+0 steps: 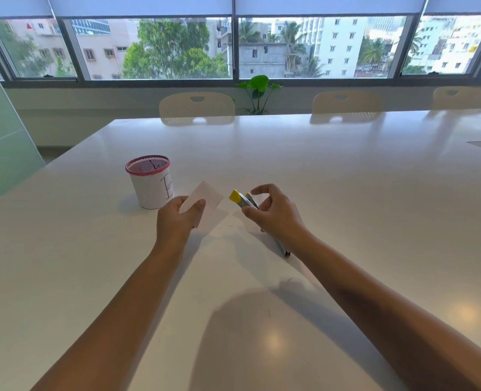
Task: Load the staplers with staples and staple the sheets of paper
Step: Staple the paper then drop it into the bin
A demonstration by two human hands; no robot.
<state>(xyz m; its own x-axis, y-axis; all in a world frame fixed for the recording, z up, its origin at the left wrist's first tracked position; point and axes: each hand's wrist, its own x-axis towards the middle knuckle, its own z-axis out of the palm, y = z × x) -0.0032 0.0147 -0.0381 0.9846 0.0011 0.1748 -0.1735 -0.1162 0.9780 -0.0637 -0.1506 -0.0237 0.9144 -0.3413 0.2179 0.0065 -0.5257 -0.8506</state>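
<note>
Both hands: busy above the white table (346, 193)
Left hand (174, 218): I pinch a small paper slip (205, 197)
Right hand (276, 215): I grip the yellow-tipped stapler (240, 199), nose toward ten o'clock, near the slip
Mesh cup (150, 184): at ten o'clock from my left hand

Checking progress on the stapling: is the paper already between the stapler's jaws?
No, the left hand holds the paper apart from the stapler gripped by the right hand.
</note>
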